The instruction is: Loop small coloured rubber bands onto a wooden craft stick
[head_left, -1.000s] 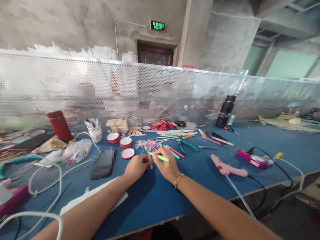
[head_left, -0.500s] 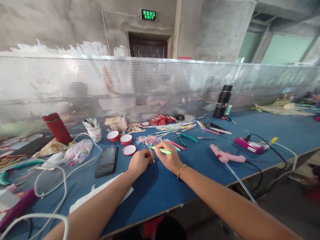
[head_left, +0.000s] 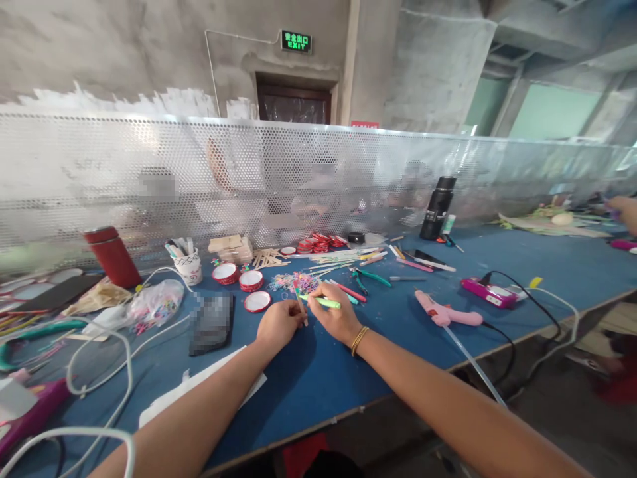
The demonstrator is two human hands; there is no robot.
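Observation:
In the head view my left hand (head_left: 281, 325) pinches a small wooden craft stick (head_left: 301, 307) upright above the blue table (head_left: 318, 392). Red and green show on the stick's upper end. My right hand (head_left: 339, 320) is closed round a light green marker pen (head_left: 327, 303). The pen's tip points left and lies at the stick, though I cannot tell whether it touches. Just beyond my fingers is a heap of small coloured bands (head_left: 293, 282). Red-rimmed round tins (head_left: 257, 301) stand beyond my left hand.
Right of my hands lie a pink glue gun (head_left: 448, 312), a purple device (head_left: 488, 293) with cables and teal pliers (head_left: 373, 275). A black bottle (head_left: 438, 207) stands before the perforated screen (head_left: 298, 172). Leftward are a dark phone (head_left: 212, 324), a pen cup (head_left: 188, 265) and a red flask (head_left: 113, 255).
The view has shifted slightly, and another person's hand has come in at the right edge. My hands keep nearly the same pose on the stick and marker.

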